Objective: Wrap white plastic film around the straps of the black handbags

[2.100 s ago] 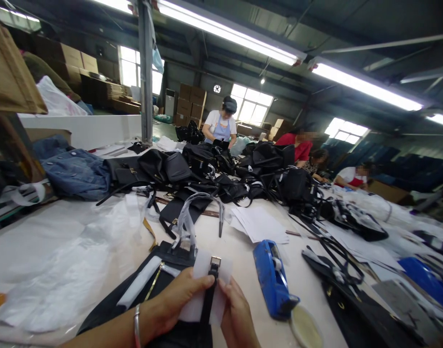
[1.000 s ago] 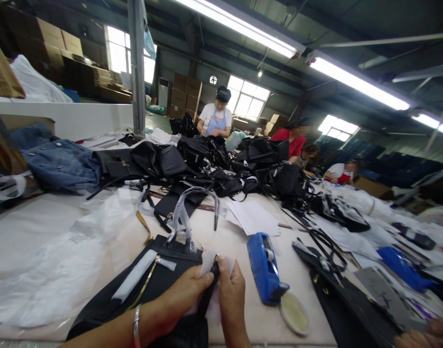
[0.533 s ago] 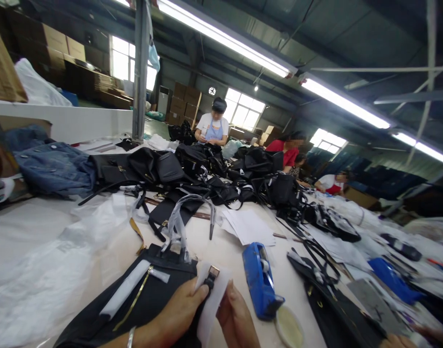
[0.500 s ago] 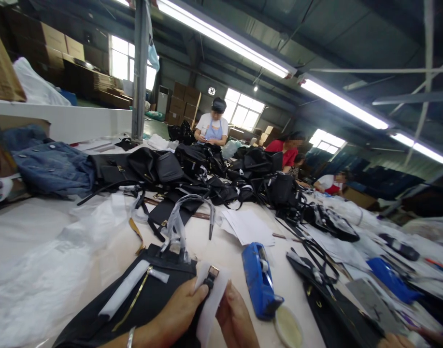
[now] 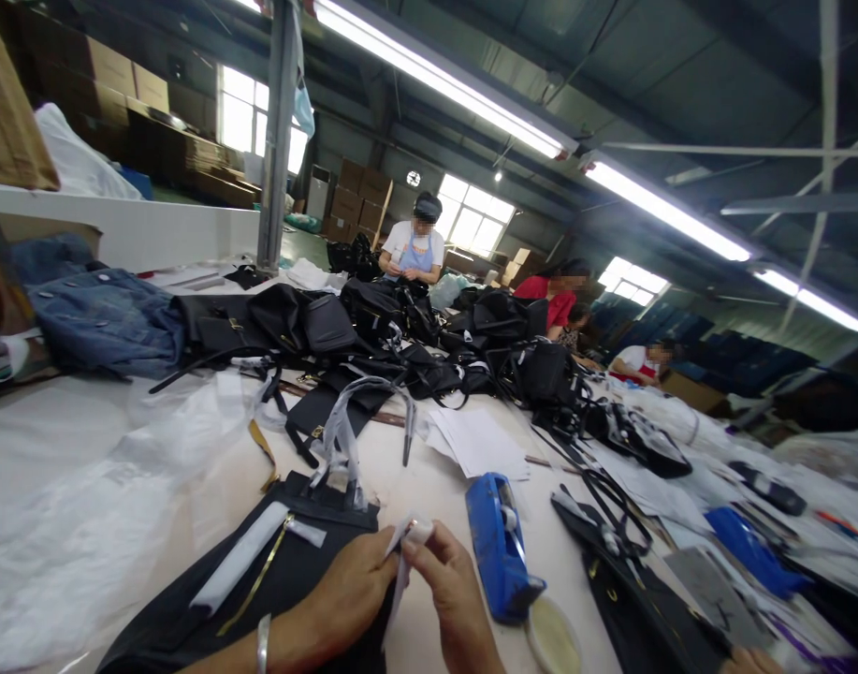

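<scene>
Under strip lights in a workroom, a pale table (image 5: 429,487) bears a black bag (image 5: 210,599), which lies partly beneath the left forearm. Beside it, the left hand (image 5: 355,585) and right hand (image 5: 448,571) both pinch a white wrap (image 5: 418,530) around a small buckle (image 5: 409,526). A blue tape dispenser (image 5: 497,552) sits near the right hand. Farther off are paper sheets (image 5: 471,442), then heaped black bags (image 5: 499,316), and beyond them a person in a blue apron (image 5: 418,255).

matt black leather-like bag (image 5: 225,580) fitted with a shiny gold metal zip (image 5: 258,573), handles (image 5: 344,426) wrapped in translucent plastic film, tape dispenser (image 5: 495,548) made of scuffed blue plastic, smooth white paper sheets (image 5: 474,440), jacket (image 5: 109,318) made of faded denim cloth
</scene>
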A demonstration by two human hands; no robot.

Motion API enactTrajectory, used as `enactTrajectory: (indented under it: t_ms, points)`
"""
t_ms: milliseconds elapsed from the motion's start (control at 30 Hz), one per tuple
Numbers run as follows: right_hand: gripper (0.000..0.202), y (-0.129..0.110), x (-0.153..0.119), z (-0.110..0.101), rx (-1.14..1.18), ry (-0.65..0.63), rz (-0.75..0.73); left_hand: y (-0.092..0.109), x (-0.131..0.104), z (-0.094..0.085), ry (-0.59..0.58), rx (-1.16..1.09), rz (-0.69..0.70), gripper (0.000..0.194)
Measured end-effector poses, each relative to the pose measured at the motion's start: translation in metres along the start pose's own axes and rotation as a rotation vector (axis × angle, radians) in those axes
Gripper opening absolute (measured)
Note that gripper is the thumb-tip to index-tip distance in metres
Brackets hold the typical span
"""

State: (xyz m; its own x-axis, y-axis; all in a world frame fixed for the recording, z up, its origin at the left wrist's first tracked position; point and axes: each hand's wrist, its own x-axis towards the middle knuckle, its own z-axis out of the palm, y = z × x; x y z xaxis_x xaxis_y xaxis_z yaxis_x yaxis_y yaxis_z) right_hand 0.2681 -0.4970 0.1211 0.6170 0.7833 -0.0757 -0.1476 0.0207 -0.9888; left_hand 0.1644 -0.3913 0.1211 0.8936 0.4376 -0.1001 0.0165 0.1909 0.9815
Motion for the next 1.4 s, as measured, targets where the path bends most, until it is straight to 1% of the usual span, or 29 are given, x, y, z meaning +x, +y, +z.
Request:
enactTrajectory:
  t_ms: [67,133,167,233,300,367,433,500,600,667,700,767,833,933,1000,1067,1100,1133,1200,1300,1400]
  points:
    - [0.018,0.004,-0.001,0.002,-0.015,0.04,-0.014,-0.004,-0.002,0.005,-0.076,-0.12,-0.03,0.02]
    - [0.02,0.01,-0.001,0.004,-0.016,0.082,-0.011,-0.009,-0.005,0.009,-0.109,-0.255,-0.066,0.024]
    - [0.021,0.012,-0.001,0.005,-0.025,0.098,-0.004,-0.012,-0.005,0.011,-0.102,-0.295,-0.077,0.028]
    - [0.024,0.013,-0.001,0.005,-0.055,0.095,0.001,-0.016,-0.005,0.013,-0.054,-0.3,-0.093,0.036]
    - [0.026,0.01,-0.003,0.004,-0.05,0.025,0.003,-0.017,-0.005,0.014,-0.013,-0.261,-0.114,0.04]
    - [0.031,0.005,-0.005,0.001,0.003,-0.071,0.026,-0.015,-0.004,0.014,-0.017,-0.226,-0.137,0.038]
    - [0.037,0.0,-0.007,-0.002,0.034,-0.118,0.042,-0.014,-0.004,0.014,-0.036,-0.154,-0.107,0.035]
    - [0.036,0.0,-0.007,-0.004,-0.013,-0.096,0.016,-0.016,-0.006,0.012,-0.019,-0.001,-0.023,0.03]
    - [0.028,0.007,-0.004,-0.008,-0.158,0.038,-0.058,-0.021,-0.01,0.009,0.054,0.276,0.093,0.024]
    - [0.025,0.014,-0.002,-0.008,-0.227,0.121,-0.079,-0.023,-0.013,0.009,0.072,0.341,0.11,0.025]
    - [0.026,0.016,-0.002,-0.008,-0.245,0.15,-0.081,-0.023,-0.013,0.01,0.068,0.317,0.101,0.027]
    - [0.027,0.019,-0.002,-0.004,-0.256,0.186,-0.085,-0.022,-0.014,0.014,0.073,0.198,0.062,0.028]
    - [0.028,0.019,-0.003,0.001,-0.278,0.228,-0.11,-0.021,-0.013,0.018,0.124,0.069,0.029,0.028]
    - [0.029,0.018,-0.006,0.009,-0.306,0.276,-0.136,-0.018,-0.01,0.023,0.221,-0.022,0.024,0.021]
    - [0.029,0.018,-0.009,0.012,-0.222,0.228,-0.098,-0.018,-0.009,0.023,0.236,-0.038,0.038,0.019]
    - [0.03,0.021,-0.01,0.013,-0.073,0.141,-0.046,-0.018,-0.007,0.023,0.228,-0.044,0.059,0.019]
    - [0.031,0.023,-0.011,0.012,-0.01,0.116,-0.029,-0.018,-0.007,0.022,0.223,-0.033,0.07,0.019]
    - [0.032,0.025,-0.011,0.011,0.034,0.115,-0.019,-0.019,-0.007,0.022,0.214,-0.007,0.084,0.019]
    - [0.032,0.029,-0.011,0.009,0.077,0.175,-0.011,-0.019,-0.008,0.023,0.194,0.11,0.119,0.018]
    - [0.029,0.033,-0.011,0.009,0.114,0.284,-0.003,-0.02,-0.011,0.025,0.184,0.402,0.199,0.015]
    - [0.029,0.033,-0.011,0.011,0.201,0.326,0.039,-0.021,-0.013,0.026,0.159,0.659,0.29,0.017]
